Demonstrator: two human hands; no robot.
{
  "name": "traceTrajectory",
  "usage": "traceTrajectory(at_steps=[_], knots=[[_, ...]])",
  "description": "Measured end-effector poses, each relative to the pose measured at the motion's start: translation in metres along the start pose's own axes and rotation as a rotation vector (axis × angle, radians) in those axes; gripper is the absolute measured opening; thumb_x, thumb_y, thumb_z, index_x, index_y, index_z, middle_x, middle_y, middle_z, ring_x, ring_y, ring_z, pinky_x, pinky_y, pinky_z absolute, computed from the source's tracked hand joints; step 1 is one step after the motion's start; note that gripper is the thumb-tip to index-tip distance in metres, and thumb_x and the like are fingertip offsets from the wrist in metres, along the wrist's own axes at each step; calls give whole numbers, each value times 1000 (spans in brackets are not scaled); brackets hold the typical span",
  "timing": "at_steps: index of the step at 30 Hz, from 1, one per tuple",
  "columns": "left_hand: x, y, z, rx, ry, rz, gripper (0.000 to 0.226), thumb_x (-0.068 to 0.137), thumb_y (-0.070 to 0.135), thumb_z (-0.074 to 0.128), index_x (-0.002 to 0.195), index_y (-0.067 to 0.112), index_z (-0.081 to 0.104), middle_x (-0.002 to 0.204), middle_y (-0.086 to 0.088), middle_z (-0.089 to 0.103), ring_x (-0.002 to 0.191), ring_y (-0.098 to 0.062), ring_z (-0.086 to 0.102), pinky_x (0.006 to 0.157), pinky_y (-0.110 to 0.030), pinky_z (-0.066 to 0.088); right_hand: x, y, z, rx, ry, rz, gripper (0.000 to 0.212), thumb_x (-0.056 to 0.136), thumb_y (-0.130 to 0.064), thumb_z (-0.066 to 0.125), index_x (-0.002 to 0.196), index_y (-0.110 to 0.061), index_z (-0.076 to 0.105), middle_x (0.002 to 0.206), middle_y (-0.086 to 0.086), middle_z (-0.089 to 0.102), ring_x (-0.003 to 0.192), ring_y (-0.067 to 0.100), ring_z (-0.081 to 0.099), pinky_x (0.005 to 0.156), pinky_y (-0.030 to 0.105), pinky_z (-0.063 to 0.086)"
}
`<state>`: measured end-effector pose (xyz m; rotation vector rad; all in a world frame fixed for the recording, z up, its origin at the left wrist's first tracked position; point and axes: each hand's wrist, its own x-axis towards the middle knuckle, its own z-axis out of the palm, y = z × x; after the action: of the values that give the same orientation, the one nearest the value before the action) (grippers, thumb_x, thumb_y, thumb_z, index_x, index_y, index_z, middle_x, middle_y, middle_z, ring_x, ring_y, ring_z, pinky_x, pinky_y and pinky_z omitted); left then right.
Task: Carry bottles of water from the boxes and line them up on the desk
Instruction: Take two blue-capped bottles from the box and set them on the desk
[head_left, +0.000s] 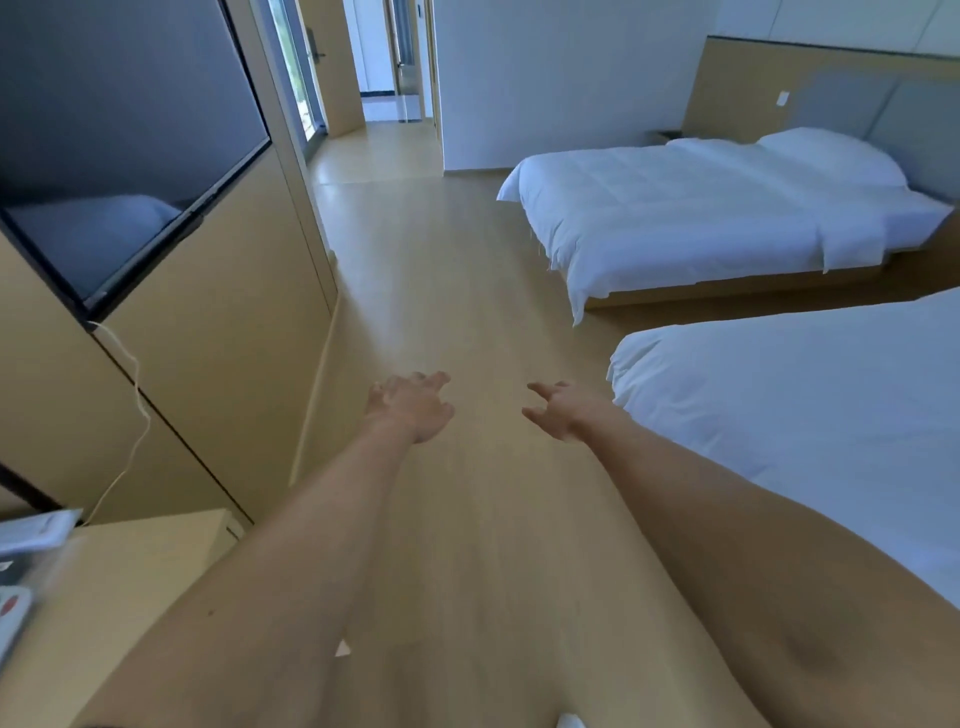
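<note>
I hold my left hand (410, 408) and right hand (563, 410) out empty, fingers loosely spread, since I see 0 bottles.

No text, label or number can be read anywhere.

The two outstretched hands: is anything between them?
No. In the head view, only bare wooden floor shows between the left hand and the right hand; neither holds anything.
</note>
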<state>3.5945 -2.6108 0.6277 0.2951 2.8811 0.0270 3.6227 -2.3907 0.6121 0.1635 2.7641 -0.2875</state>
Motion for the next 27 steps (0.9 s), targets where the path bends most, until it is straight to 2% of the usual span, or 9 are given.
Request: traceTrajectory(at_steps=[4,15,21,27], knots=[[27,35,4,-10,-17,-11,57,102,48,41,156,36,27,159,-4,38,143,-32,39,116,-45,29,20,34,-5,5,-13,5,59,101,-56,30,156,-38,17,161,3,24,141,26,37,112,46,36],[101,90,10,-86,-49,-96,58,102,47,40,157,35,26,160,-4,35,144,-32,36,120,-47,24,96,79,-32,-38,-61,-105,58,103,-54,29,156,-34,19,159,8,27,144,27,31,116,47,29],[145,80,12,-128,-82,-130,57,102,46,41,156,34,29,160,-5,35,145,-31,34,121,-51,19,146,72,-46,-76,-77,-128,59,102,-55,30,157,-34,19,161,6,25,146,27,29,117,46,29],[229,54,6,-141,-88,-140,56,102,46,40,156,34,29,160,-5,35,146,-31,33,121,-49,20,223,43,-61,-105,-84,-140,61,102,-57,30,157,-34,18,161,8,25,147,28,27,118,46,27]])
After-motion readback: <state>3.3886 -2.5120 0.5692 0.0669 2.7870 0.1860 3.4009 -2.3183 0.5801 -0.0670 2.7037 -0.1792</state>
